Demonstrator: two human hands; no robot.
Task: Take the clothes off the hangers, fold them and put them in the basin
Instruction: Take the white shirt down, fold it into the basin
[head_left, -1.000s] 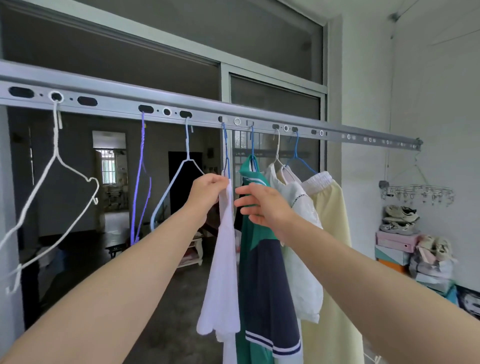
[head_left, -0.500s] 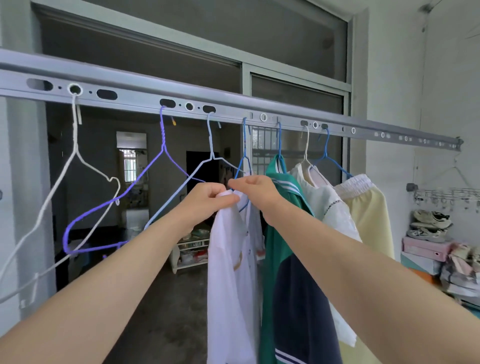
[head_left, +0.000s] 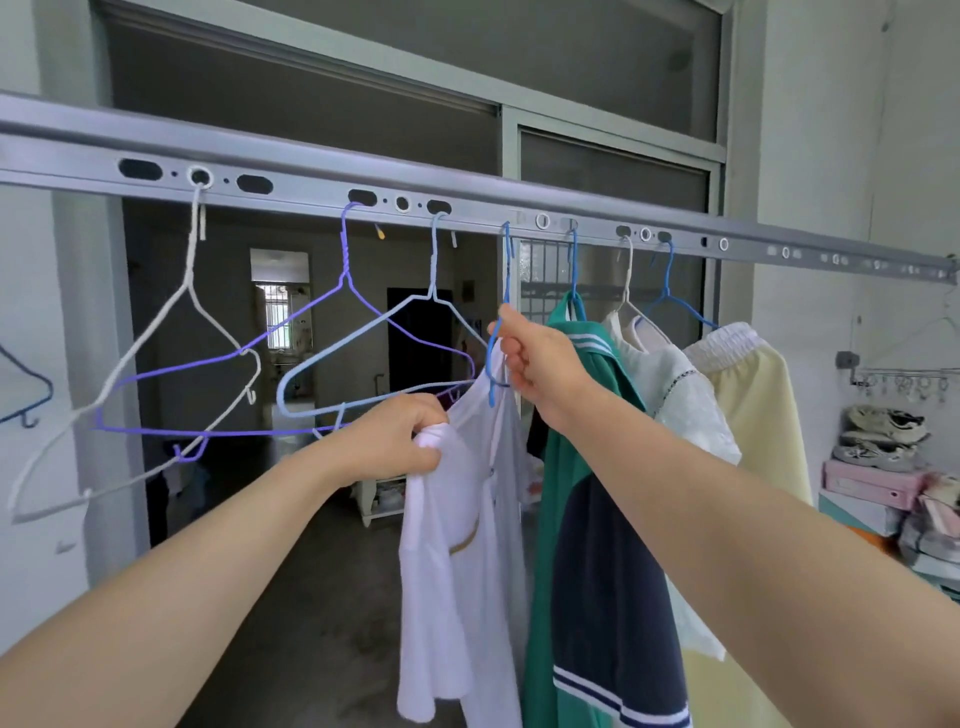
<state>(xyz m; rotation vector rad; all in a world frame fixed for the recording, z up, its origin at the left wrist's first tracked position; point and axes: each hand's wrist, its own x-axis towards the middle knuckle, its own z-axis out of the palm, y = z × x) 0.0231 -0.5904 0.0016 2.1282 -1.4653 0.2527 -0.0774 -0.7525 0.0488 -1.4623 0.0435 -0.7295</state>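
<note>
Hanging with its long axis straight down, the white shirt (head_left: 457, 545) sits below the rail (head_left: 311, 171), just left of the green top (head_left: 587, 519), collar end up at the blue hanger (head_left: 505, 280). The hem is cut off at the bottom edge, and it is hard to tell whether the far shoulder is on the wire. Your left hand (head_left: 395, 441) is fisted on bunched fabric at the near shoulder. Your right hand (head_left: 540, 358) pinches the blue hanger's wire under the hook.
</note>
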